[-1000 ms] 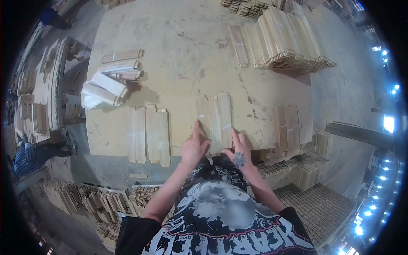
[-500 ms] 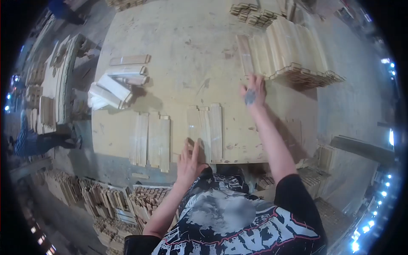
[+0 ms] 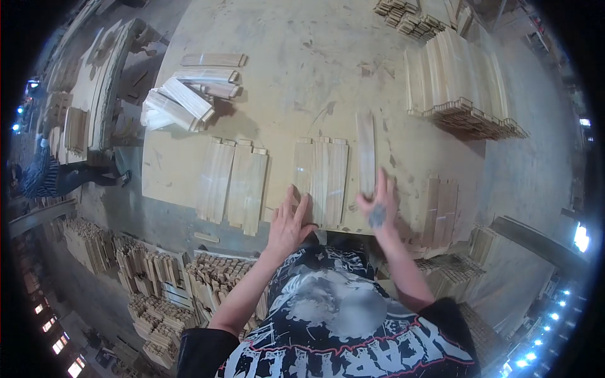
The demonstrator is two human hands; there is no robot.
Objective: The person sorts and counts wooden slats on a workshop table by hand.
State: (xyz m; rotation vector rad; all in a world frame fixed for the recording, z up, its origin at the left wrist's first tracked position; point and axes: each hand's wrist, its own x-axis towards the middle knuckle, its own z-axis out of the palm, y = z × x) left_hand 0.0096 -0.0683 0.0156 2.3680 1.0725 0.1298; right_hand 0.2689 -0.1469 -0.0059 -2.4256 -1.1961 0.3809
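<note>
My right hand (image 3: 380, 211) grips the lower end of a single wooden plank (image 3: 365, 148), thumb on its left side and fingers on its right. The plank points away from me, just right of a row of planks (image 3: 329, 183) lying side by side at the table's near edge. My left hand (image 3: 288, 228) is open, fingers stretched out at the lower left of that row. Farther left lies another group of side-by-side planks (image 3: 233, 183).
A big stack of planks (image 3: 457, 75) stands at the right back of the table (image 3: 271, 94). Loose planks (image 3: 183, 104) are piled at left. More planks (image 3: 441, 214) lie at right. Bundled wood (image 3: 151, 277) stands below the near edge. A person (image 3: 47, 173) is at far left.
My right hand has come from the big stack toward me, bringing one plank beside the middle row. My left hand stays by that row. The camera view has shifted.
</note>
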